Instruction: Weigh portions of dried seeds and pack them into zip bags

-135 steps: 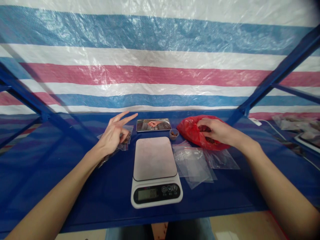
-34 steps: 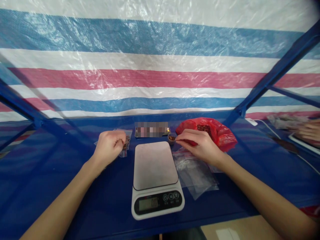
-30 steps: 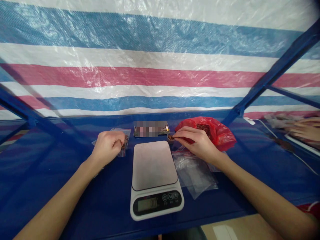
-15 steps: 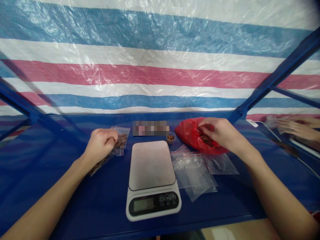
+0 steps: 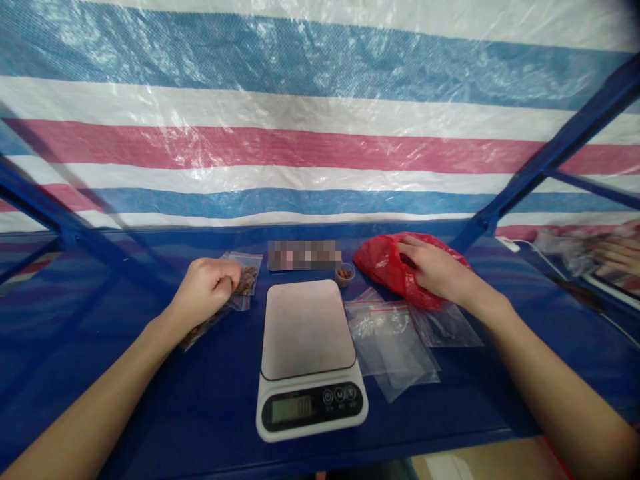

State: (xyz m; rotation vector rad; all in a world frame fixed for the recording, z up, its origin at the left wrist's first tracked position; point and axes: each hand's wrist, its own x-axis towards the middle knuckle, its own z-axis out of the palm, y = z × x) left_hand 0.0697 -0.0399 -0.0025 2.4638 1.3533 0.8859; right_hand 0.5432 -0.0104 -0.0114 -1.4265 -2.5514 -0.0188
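Note:
My left hand [image 5: 213, 287] is closed in a fist and rests beside and partly over some small zip bags [image 5: 249, 273] filled with brown pieces. I see nothing in the fist. My right hand [image 5: 433, 267] reaches into the mouth of a red plastic bag [image 5: 377, 263], which hides its fingertips and whatever they touch. Between the hands stands a white kitchen scale [image 5: 310, 333] with a bare platform, its display apparently at zero. Behind the scale's right corner sits a small clear cup [image 5: 345, 274] with brown pieces in it.
Flat clear zip bags [image 5: 400, 340] overlap on the blue table [image 5: 200, 413], right of the scale. A blurred-out flat item [image 5: 304, 255] lies behind the scale. Blue metal bars [image 5: 545, 160] flank the table. At far right another person's hand [image 5: 625, 257] is near crumpled clear plastic [image 5: 565, 250].
My right hand has pushed deeper into the red bag, so the brown pieces inside are now covered. The left fist stays in place. The other person's hands have shifted right.

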